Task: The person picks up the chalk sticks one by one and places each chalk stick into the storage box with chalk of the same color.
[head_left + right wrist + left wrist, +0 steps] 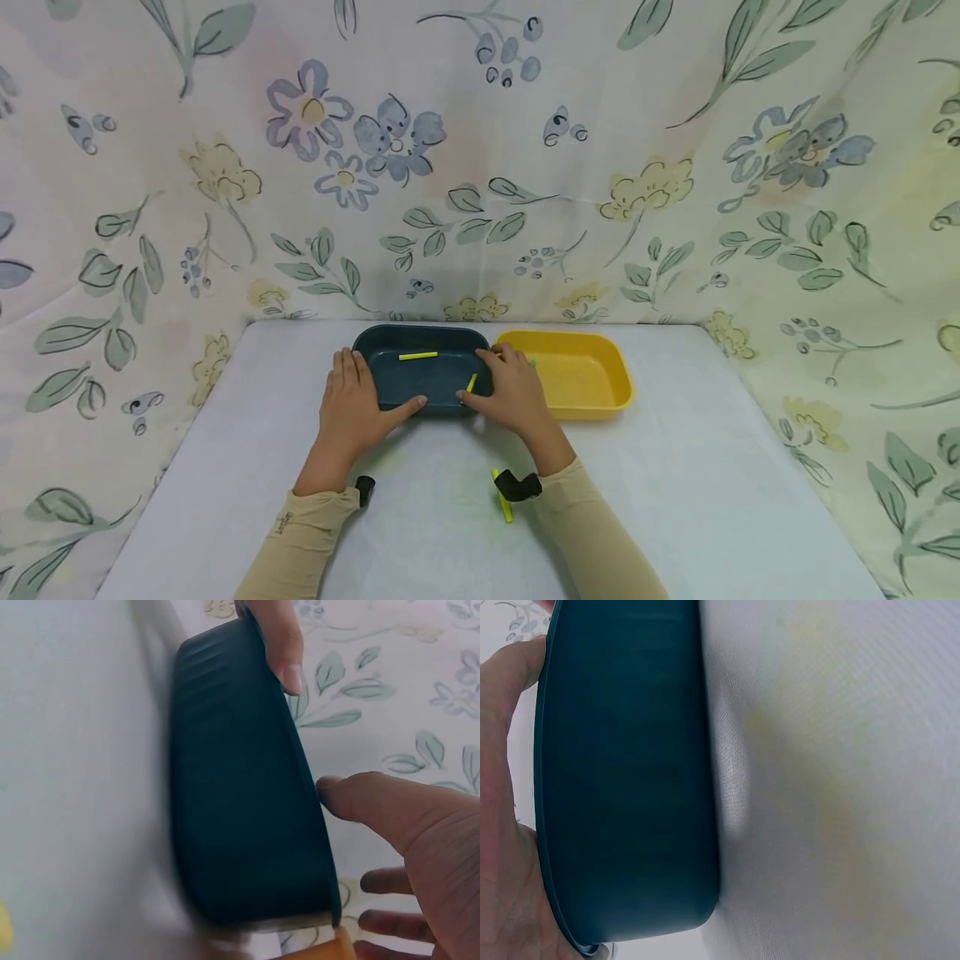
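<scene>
A dark teal tray [431,383] stands on the white table with two yellow chalk-like sticks in it, one near the back [417,356] and one at the right end [471,382]. My left hand [354,410] lies along the tray's left end, fingers straight, thumb on the front rim. At the opposite end my right hand [515,390] spans the front right corner. In the right wrist view its thumb [360,799] touches the rim while the other fingers stand apart from the wall. The left wrist view shows the tray's long outer wall [626,772] between hand and cloth.
A yellow tray [588,413] stands right beside the teal one, partly behind my right hand, with a bit of green [533,363] showing in it. Another yellow stick [503,500] lies on the table [420,533] by my right wrist. Floral cloth [480,208] hangs behind.
</scene>
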`<state>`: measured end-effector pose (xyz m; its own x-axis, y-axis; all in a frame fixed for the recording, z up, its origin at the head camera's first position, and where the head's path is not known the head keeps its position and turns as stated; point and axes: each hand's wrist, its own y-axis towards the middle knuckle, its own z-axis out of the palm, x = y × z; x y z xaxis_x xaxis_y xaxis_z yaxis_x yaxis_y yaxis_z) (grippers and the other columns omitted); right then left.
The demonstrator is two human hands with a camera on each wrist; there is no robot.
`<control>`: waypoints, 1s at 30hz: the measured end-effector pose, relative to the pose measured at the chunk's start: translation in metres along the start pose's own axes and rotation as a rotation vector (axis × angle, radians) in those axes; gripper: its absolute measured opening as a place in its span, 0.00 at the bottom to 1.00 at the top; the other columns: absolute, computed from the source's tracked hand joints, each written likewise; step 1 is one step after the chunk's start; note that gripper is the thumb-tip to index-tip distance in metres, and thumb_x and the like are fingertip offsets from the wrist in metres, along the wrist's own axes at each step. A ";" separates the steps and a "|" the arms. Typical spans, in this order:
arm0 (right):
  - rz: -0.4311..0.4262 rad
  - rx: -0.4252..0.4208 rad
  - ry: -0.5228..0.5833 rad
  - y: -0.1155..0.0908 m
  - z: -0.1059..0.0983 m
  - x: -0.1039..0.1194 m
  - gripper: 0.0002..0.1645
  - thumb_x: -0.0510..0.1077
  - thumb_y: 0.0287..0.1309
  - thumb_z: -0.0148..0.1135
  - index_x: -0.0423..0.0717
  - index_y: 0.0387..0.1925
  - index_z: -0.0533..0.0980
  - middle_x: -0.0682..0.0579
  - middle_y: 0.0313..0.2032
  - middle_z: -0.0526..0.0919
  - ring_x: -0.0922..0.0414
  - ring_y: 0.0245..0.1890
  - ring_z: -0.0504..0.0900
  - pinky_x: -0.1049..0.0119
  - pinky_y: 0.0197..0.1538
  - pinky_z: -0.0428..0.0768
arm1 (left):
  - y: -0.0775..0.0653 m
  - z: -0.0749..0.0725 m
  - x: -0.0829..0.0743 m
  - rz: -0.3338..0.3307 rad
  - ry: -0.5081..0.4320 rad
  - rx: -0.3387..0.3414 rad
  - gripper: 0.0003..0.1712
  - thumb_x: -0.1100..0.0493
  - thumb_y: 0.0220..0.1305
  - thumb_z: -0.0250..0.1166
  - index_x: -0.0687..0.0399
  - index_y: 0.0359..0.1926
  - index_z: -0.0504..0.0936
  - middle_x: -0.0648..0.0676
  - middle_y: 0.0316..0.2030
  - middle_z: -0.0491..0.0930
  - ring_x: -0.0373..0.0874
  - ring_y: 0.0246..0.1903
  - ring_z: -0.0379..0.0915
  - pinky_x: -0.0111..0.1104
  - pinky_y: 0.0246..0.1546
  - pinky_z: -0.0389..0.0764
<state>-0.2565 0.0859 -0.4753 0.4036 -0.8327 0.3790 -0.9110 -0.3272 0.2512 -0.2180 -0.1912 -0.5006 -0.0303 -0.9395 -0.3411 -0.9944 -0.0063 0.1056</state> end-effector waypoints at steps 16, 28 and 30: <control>-0.205 0.051 0.214 -0.070 -0.030 -0.015 0.33 0.61 0.63 0.76 0.57 0.66 0.81 0.57 0.64 0.77 0.56 0.64 0.75 0.52 0.65 0.81 | -0.001 0.001 -0.002 0.000 -0.022 0.003 0.84 0.11 0.55 0.57 0.77 0.82 0.39 0.77 0.82 0.33 0.73 0.83 0.29 0.65 0.81 0.44; -0.143 0.293 0.246 -0.110 -0.048 -0.025 0.37 0.62 0.58 0.79 0.59 0.67 0.80 0.61 0.65 0.76 0.59 0.65 0.75 0.50 0.67 0.80 | 0.000 -0.002 0.001 0.002 -0.026 0.005 0.84 0.11 0.56 0.57 0.77 0.81 0.38 0.77 0.82 0.32 0.74 0.83 0.29 0.65 0.81 0.44; -0.132 0.356 0.233 -0.113 -0.047 -0.028 0.40 0.63 0.55 0.80 0.59 0.68 0.79 0.59 0.67 0.75 0.57 0.67 0.74 0.49 0.68 0.79 | -0.001 -0.001 0.000 0.004 -0.025 0.006 0.84 0.11 0.56 0.58 0.77 0.81 0.39 0.77 0.82 0.32 0.74 0.83 0.29 0.65 0.81 0.44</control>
<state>-0.1611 0.1675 -0.4726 0.4896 -0.6642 0.5649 -0.8065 -0.5912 0.0040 -0.2173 -0.1920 -0.4996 -0.0369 -0.9309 -0.3635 -0.9949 -0.0001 0.1011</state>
